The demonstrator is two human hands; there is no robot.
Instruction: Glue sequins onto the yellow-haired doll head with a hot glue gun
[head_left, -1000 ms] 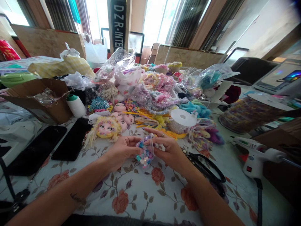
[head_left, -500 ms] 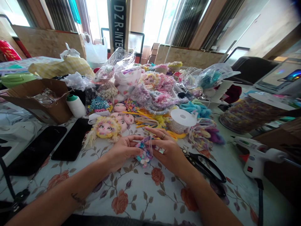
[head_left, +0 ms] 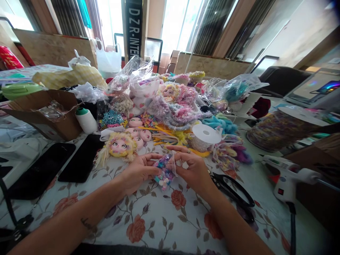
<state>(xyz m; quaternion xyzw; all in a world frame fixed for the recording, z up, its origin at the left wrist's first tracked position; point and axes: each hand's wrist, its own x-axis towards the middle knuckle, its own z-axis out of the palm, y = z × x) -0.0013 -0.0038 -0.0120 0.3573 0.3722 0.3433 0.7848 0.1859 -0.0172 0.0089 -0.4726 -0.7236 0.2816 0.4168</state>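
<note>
Between my hands is a small clear plastic bag (head_left: 164,174) of purple, blue and white flower-like beads, just above the flowered tablecloth. My left hand (head_left: 140,172) pinches the bag's left side with thumb and fingers. On the other side, my right hand (head_left: 191,169) grips the bag's clear edge, with a ring on one finger. Beyond my left hand lies a doll head (head_left: 118,144) with yellow curly hair, beside several bare doll faces (head_left: 145,134). Black-handled scissors (head_left: 233,191) rest right of my right wrist.
A white spool (head_left: 206,133) and fuzzy yarn pieces lie ahead. At the right are a white glue gun (head_left: 289,179) and a large ribbon reel (head_left: 278,127). Two black phones (head_left: 79,159), a thread cone (head_left: 86,120) and a cardboard box (head_left: 50,122) stand left.
My right hand has shifted its fingers on the bag's clear edge and turned slightly, so more of the beads shows. My left hand stays nearly in place.
</note>
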